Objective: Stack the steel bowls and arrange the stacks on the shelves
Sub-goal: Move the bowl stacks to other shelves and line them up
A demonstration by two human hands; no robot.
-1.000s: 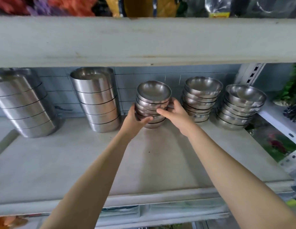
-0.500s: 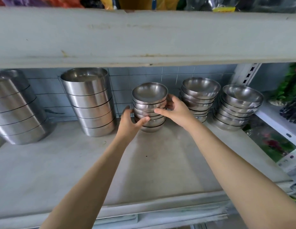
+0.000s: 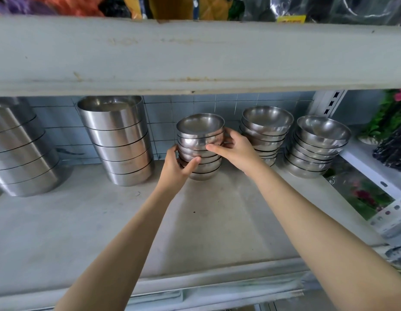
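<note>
A stack of bowls (image 3: 200, 127) stands far back on the shelf (image 3: 127, 221), near the tiled wall (image 3: 170, 108). The left hand (image 3: 179, 167) holds the low part of the stack, with its thumb in front. The right hand (image 3: 237, 151) holds the high part from the other side. Each grip is curled snug on the bowls, one low and one high. This is most likely so the tall pile cannot tip or slide apart. I cannot tell if the bottom bowl is resting on the shelf or is just above it. Another bowl stack (image 3: 267, 124) stands just beside the right hand, and a third bowl stack (image 3: 322, 135) stands past that. All three are in a row along the back, so the held stack seems to be getting lined up with its neighbors. The bowls sit one inside the next, which saves room. Off to the left are two piles of big pots (image 3: 118, 135), well apart from the bowls.
</note>
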